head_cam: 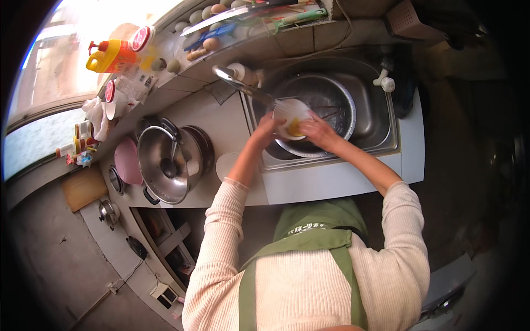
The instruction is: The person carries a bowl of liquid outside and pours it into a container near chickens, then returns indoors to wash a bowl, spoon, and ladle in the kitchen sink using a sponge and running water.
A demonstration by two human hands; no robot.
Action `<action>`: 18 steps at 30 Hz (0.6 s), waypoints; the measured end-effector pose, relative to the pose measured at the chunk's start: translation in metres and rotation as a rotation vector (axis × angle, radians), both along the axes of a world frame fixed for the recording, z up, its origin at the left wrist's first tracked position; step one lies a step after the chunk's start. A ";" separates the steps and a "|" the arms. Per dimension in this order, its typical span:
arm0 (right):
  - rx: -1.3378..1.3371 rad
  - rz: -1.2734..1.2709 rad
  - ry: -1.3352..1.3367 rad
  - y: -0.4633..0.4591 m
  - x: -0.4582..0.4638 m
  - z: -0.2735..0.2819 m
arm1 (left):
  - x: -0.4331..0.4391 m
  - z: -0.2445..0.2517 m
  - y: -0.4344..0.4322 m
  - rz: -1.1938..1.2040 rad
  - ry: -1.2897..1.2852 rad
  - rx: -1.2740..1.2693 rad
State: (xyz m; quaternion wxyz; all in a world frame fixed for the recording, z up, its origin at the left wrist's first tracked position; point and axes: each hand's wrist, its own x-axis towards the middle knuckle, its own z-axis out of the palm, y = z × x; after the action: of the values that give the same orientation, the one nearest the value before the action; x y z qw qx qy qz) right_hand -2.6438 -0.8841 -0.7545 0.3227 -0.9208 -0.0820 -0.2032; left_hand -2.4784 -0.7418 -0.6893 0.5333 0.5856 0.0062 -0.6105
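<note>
My left hand (268,127) grips the left rim of a white bowl (289,108) beneath the running spout of a curved metal faucet (248,87). On the bowl's right side, my right hand (318,131) has its fingers at the rim and around something yellow (295,127), perhaps a cloth or sponge; its exact kind is unclear. Below the bowl, a large round metal basin (352,109) with some water and thin dark sticks in it stands in the stainless steel sink (374,120).
Left of the sink stand a large metal pot (145,165) holding a ladle (169,165), and a pink bowl (127,160). Along the window ledge lie eggs (196,17), a long knife (219,18), a green-handled tool (304,16) and a yellow-orange pump bottle (112,56).
</note>
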 end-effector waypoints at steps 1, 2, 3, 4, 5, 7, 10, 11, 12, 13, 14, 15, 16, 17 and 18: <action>0.029 -0.040 0.009 0.001 0.005 0.000 | -0.001 -0.004 0.002 0.051 -0.056 -0.002; 0.057 -0.079 0.018 0.003 0.010 0.000 | -0.005 -0.013 0.003 0.102 -0.112 -0.003; 0.083 -0.121 0.031 0.005 0.014 0.000 | -0.012 -0.018 -0.002 0.150 -0.164 -0.007; 0.288 -0.135 0.263 0.012 0.018 -0.011 | -0.037 -0.005 -0.023 0.196 -0.473 0.154; 0.527 -0.324 0.144 0.030 0.024 -0.015 | -0.055 -0.028 -0.020 0.015 -0.921 0.102; 2.139 -0.458 0.185 0.041 0.025 -0.030 | -0.092 -0.034 -0.022 -0.268 -1.611 0.269; 1.136 -0.392 0.311 0.030 0.027 0.011 | -0.042 -0.036 -0.040 -0.293 -1.442 0.160; 1.221 -0.400 0.363 0.032 0.028 0.017 | -0.011 -0.052 -0.034 -0.320 -1.225 0.150; 1.303 -0.401 0.422 0.035 0.028 0.021 | 0.020 -0.068 -0.026 -0.326 -1.016 0.170; 1.387 -0.439 0.469 0.031 0.026 0.018 | 0.040 -0.048 -0.039 -0.238 -0.522 0.254; 1.433 -0.383 0.403 0.042 0.031 0.023 | 0.064 -0.088 -0.006 0.015 -0.328 0.189; 1.295 -0.416 0.369 0.038 0.031 0.021 | 0.061 -0.085 -0.014 0.143 -0.104 0.141; 1.163 -0.435 0.337 0.036 0.033 0.026 | 0.058 -0.077 -0.017 0.287 0.108 0.119; 1.031 -0.449 0.306 0.034 0.036 0.031 | 0.046 -0.070 -0.017 0.343 0.152 0.042; 1.012 -0.453 0.370 0.033 0.039 0.071 | 0.037 -0.065 -0.010 0.414 0.192 -0.028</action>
State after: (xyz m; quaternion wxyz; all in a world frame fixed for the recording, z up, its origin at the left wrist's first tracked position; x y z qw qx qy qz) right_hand -2.6050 -0.8509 -0.6835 0.6798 -0.6668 0.2820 -0.1170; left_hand -2.4417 -0.7521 -0.7539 0.6522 0.5037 0.1685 -0.5409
